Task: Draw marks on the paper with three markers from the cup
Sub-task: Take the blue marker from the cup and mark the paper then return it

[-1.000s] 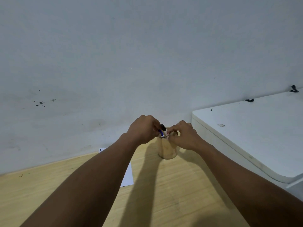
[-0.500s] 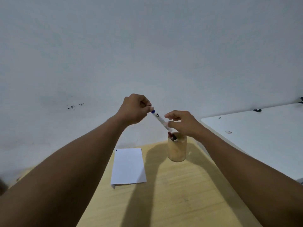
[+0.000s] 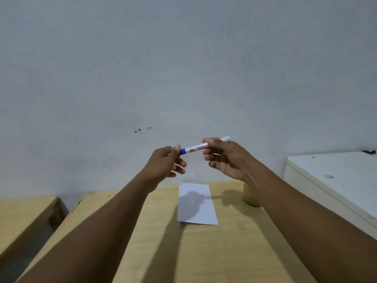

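Observation:
I hold a white marker with a blue cap [image 3: 194,149] level in the air above the wooden table [image 3: 204,252]. My left hand [image 3: 165,163] pinches the blue cap end. My right hand [image 3: 224,158] grips the white barrel, whose far end sticks out past my fingers. Below the hands lies a white sheet of paper [image 3: 196,203] with a small dark mark at its top left corner. The tan cup [image 3: 250,196] stands right of the paper, mostly hidden behind my right forearm; its contents are out of sight.
A white cabinet top [image 3: 336,178] rises at the right of the table. A second wooden surface [image 3: 22,213] sits at the left across a gap. A grey wall [image 3: 183,68] stands just behind the table.
The marker has left the cup and come up level between both hands. The hands moved left, over the paper, and the view shifted right to left across the table.

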Demonstrator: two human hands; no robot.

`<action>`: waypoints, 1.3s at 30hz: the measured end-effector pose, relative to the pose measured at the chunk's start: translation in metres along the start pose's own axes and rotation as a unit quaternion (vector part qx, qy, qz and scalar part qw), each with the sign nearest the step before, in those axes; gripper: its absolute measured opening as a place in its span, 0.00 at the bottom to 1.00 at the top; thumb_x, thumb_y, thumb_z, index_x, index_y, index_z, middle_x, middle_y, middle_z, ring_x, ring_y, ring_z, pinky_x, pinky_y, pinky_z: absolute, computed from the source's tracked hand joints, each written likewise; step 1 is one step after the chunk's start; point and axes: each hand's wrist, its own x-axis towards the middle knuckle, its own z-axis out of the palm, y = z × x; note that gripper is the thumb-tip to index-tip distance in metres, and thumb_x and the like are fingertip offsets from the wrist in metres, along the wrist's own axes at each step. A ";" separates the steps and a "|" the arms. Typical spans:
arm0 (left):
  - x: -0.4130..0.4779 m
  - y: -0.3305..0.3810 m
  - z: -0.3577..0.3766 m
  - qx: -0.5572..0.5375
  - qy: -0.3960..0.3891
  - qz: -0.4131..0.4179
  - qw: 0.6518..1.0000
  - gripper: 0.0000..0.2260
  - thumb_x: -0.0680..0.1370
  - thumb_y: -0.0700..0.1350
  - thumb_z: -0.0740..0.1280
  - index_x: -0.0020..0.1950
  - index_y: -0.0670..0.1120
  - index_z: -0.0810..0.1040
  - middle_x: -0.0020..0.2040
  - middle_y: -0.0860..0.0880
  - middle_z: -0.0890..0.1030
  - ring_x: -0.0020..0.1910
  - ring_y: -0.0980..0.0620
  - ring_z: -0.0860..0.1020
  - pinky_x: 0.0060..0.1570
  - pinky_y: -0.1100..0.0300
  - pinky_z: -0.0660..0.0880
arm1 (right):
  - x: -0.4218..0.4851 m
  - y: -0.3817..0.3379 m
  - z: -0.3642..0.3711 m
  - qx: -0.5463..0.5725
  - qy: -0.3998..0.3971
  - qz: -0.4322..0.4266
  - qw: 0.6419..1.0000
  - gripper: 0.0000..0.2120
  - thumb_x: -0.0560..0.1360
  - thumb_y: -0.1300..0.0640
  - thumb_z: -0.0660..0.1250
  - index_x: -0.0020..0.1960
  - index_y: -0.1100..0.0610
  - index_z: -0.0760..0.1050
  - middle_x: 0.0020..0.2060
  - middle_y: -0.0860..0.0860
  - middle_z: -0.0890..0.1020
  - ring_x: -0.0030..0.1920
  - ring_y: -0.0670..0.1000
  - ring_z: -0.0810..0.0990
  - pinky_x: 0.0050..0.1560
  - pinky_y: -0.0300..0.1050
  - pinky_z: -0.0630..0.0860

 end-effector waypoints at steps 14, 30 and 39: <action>0.012 -0.072 -0.002 -0.163 0.042 -0.131 0.977 0.19 0.87 0.53 0.54 0.38 0.47 0.66 0.28 0.51 0.63 0.28 0.50 0.62 0.33 0.57 0.61 | 0.041 0.062 0.004 0.055 -0.003 0.040 0.998 0.06 0.79 0.64 0.67 0.43 0.61 0.79 0.34 0.56 0.81 0.34 0.51 0.79 0.36 0.40 0.77; 0.035 -0.179 0.042 0.278 -0.003 0.105 0.955 0.19 0.85 0.59 0.50 0.47 0.48 0.73 0.39 0.50 0.81 0.39 0.46 0.78 0.44 0.42 0.75 | 0.131 0.151 -0.004 -0.134 0.174 0.027 0.975 0.04 0.72 0.59 0.71 0.42 0.59 0.80 0.29 0.56 0.82 0.25 0.52 0.76 0.24 0.39 0.65; 0.037 -0.193 0.044 0.278 0.045 0.131 0.951 0.24 0.83 0.60 0.48 0.47 0.48 0.77 0.38 0.51 0.83 0.38 0.48 0.79 0.42 0.46 0.74 | 0.156 0.204 -0.006 -0.198 0.197 0.005 0.960 0.08 0.69 0.58 0.73 0.36 0.62 0.80 0.30 0.58 0.86 0.27 0.56 0.82 0.30 0.47 0.78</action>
